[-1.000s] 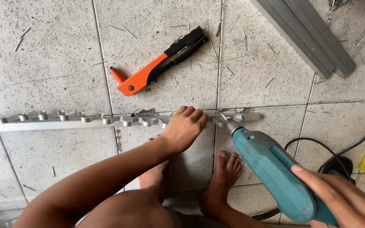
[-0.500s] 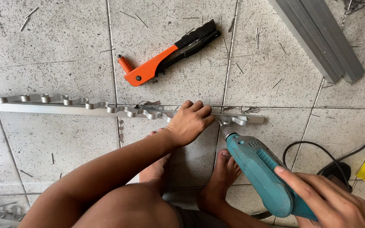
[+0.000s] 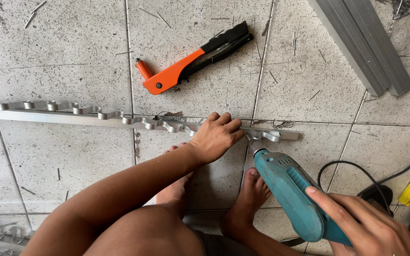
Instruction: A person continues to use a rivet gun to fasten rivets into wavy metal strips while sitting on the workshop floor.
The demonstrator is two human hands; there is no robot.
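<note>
On tiled floor: left hand (image 3: 217, 137) pressed flat on metal rail (image 3: 48, 116); right hand (image 3: 366, 223) gripping teal drill (image 3: 288, 189).

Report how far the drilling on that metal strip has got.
Looks done: wavy clips already sit along the metal strip, and shavings lie on the floor tiles. In hand: left hand presses the strip down, right hand aims the teal drill at its end. Left: orange rivet tool lies untouched.
</note>
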